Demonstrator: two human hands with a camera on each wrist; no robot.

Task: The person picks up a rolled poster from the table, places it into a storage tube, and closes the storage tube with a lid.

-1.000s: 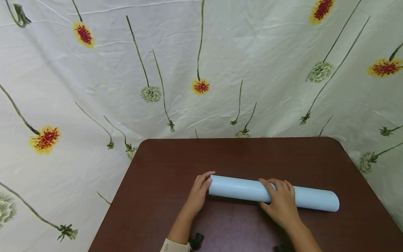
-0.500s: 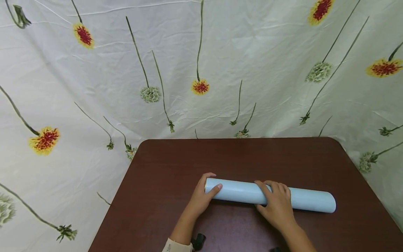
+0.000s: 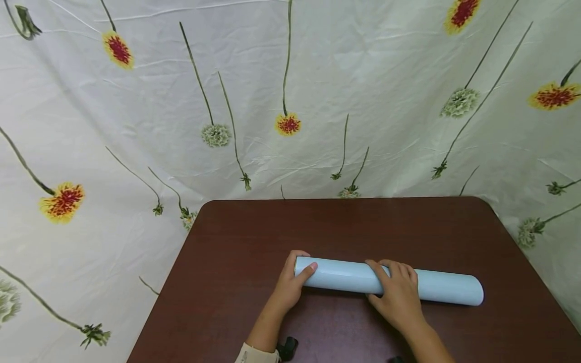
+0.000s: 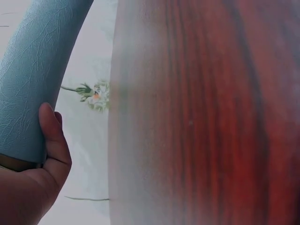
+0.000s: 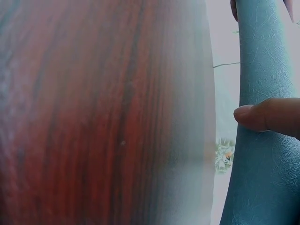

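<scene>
A long light-blue roll (image 3: 345, 275) with a finely textured surface lies crosswise over the table, its right end slightly nearer to me. My left hand (image 3: 287, 285) grips its left end, thumb along the near side and fingers round the back. In the left wrist view that thumb presses the blue roll (image 4: 33, 84) just above its end edge. Around the middle of the roll, my right hand (image 3: 399, 292) holds it from above, fingers over the top and thumb at the near side. The right wrist view shows the thumb lying across the roll (image 5: 265, 178).
The dark reddish-brown wooden table (image 3: 254, 227) has rounded far corners. Behind it hangs a white cloth (image 3: 390, 65) printed with flowers. A small black device (image 3: 288, 349) sits at my left wrist, by a light sleeve (image 3: 256, 354).
The roll has shifted slightly left with both hands on it. My left hand has moved from its end edge to a grip round the end, the thumb now on the near side.
</scene>
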